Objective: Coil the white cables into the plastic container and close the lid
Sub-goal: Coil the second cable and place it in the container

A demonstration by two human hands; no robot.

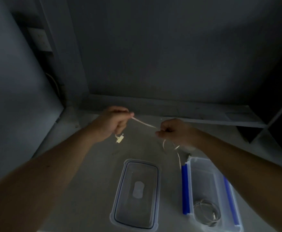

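Note:
A white cable [143, 123] stretches taut between my two hands above the table. My left hand [111, 123] grips one end, and the cable's plug [119, 139] dangles just below that fist. My right hand [173, 131] pinches the cable further along, and the slack hangs down in a loop [172, 145] toward the table. The clear plastic container [210, 190] with blue side clips stands at the lower right, holding one coiled white cable [207, 212]. Its clear lid [136, 193] lies flat to the left of it.
The scene is dim. A grey table top [90, 181] carries the container and lid. A wall and low ledge [170, 106] run behind the hands. Dark shelving [274, 118] stands at the right. A wall socket [41, 39] sits on the left wall.

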